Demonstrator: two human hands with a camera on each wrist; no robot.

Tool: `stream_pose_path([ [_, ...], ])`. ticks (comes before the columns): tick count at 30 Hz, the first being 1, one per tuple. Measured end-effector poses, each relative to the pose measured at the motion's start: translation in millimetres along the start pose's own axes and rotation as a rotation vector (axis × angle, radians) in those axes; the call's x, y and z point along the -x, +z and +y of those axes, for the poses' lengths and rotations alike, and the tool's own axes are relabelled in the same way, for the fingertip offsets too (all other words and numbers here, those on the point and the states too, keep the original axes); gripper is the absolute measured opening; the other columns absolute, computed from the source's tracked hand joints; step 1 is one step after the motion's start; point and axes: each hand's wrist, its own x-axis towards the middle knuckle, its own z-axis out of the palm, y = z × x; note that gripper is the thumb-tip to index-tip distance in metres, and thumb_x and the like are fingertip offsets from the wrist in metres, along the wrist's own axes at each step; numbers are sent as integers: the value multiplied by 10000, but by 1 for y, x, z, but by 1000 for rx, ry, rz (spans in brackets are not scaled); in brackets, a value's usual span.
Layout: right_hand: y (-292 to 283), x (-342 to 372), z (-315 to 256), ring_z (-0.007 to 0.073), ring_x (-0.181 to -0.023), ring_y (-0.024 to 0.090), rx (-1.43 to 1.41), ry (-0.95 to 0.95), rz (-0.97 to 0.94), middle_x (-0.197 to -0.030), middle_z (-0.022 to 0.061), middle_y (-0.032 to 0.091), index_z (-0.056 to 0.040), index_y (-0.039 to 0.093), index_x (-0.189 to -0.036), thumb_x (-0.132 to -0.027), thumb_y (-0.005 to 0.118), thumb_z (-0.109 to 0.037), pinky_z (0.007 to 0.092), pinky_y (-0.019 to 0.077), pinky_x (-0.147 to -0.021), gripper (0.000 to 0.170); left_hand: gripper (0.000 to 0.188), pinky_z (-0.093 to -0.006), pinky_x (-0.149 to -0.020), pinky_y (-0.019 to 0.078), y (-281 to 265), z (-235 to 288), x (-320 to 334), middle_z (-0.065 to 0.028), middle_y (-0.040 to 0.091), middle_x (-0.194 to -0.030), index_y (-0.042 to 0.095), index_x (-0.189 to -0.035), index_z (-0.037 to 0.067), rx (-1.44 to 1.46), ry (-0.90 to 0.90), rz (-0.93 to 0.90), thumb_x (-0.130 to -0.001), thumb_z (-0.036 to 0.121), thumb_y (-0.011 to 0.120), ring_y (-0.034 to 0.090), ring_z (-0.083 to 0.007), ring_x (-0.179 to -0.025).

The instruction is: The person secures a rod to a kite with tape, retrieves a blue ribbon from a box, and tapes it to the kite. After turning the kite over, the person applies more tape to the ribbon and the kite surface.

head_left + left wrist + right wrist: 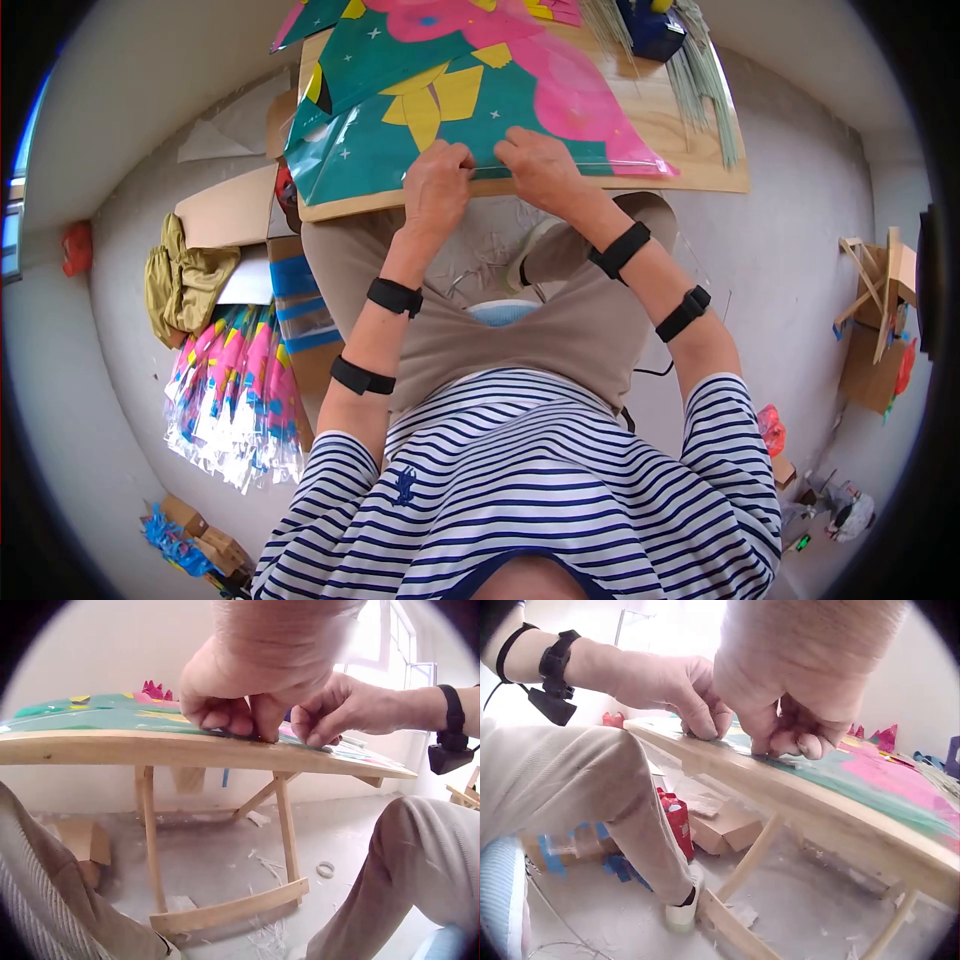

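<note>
A glossy plastic sheet (370, 150) in teal, pink and yellow lies across the wooden table (715, 178), its near edge close to the table's front edge. My left hand (437, 190) pinches that near edge, fingers curled, thumb down at the tabletop. Just to its right, my right hand (548, 172) also pinches the edge with curled fingers. In the left wrist view, both hands' fingertips sit low at the wooden rim. A thin pale line runs along the sheet's edge to the right of the hands. What lies directly under the fingertips is hidden.
Bundles of thin pale sticks (705, 90) and a dark blue box (650, 30) occupy the table's far right. To the left, more printed sheets (235, 390) hang beside a taped cardboard box (300, 300). A tape roll (325, 869) and scraps lie on the floor below.
</note>
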Motion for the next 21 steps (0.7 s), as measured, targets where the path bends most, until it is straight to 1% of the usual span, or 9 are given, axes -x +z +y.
stream_pose_path([
  [3,-6,6,4,339,-838,621,35,-15,-37,-884,133,562,-56,571,-822,-732,617,6,449,513,-672,119,56,-420,-693,480,2,0,1,-122,608,-814,659,-833,50,-10,-16,-26,-780,52,676,616,-321,-798],
  [6,-13,11,12,342,-821,621,40,-30,-10,-863,127,568,-62,569,-818,-750,615,-10,441,512,-671,98,46,-434,-670,473,3,0,-2,-106,592,-804,640,-805,67,12,-6,-16,-781,49,676,609,-325,-795],
  [7,-16,13,15,344,-814,622,-3,-2,5,-856,126,578,-65,577,-820,-759,611,-14,441,510,-673,86,54,-440,-658,470,3,-1,-2,-99,583,-799,631,-791,75,19,-1,-8,-780,46,676,606,-327,-793],
  [9,-22,19,27,348,-800,625,-94,60,34,-841,124,598,-72,592,-822,-777,602,-24,441,506,-676,66,57,-424,-686,478,1,0,-3,-112,604,-815,647,-821,54,13,-23,-32,-776,53,681,614,-320,-801],
  [12,-46,23,39,366,-813,613,-161,262,125,-830,168,606,-32,612,-857,-811,597,-5,440,486,-712,56,76,-414,-703,483,1,2,0,-119,617,-827,653,-837,41,-12,-35,-38,-771,54,687,621,-315,-807],
  [13,-46,30,45,376,-813,606,-171,247,121,-832,170,607,-28,621,-863,-807,597,-17,456,479,-717,62,78,-413,-705,484,2,3,-2,-118,619,-828,653,-838,40,-22,-25,-35,-769,52,689,623,-314,-808],
  [16,-41,39,40,384,-811,607,-120,180,81,-816,169,607,-34,634,-856,-807,599,-25,457,479,-717,61,80,-414,-712,487,1,4,-3,-121,625,-840,652,-838,38,0,-64,-60,-770,52,692,626,-317,-820],
  [19,-33,34,29,384,-794,625,-76,188,47,-837,162,618,-48,628,-819,-789,582,-14,465,500,-702,65,86,-415,-715,488,0,5,-3,-125,626,-840,651,-840,36,-9,-62,-64,-766,48,693,628,-320,-823],
  [21,-29,29,27,379,-798,621,-52,131,27,-841,156,604,-43,612,-812,-776,587,-9,459,504,-701,56,87,-416,-716,490,0,5,-2,-127,630,-839,653,-843,35,-11,-49,-53,-766,47,692,630,-321,-823],
])
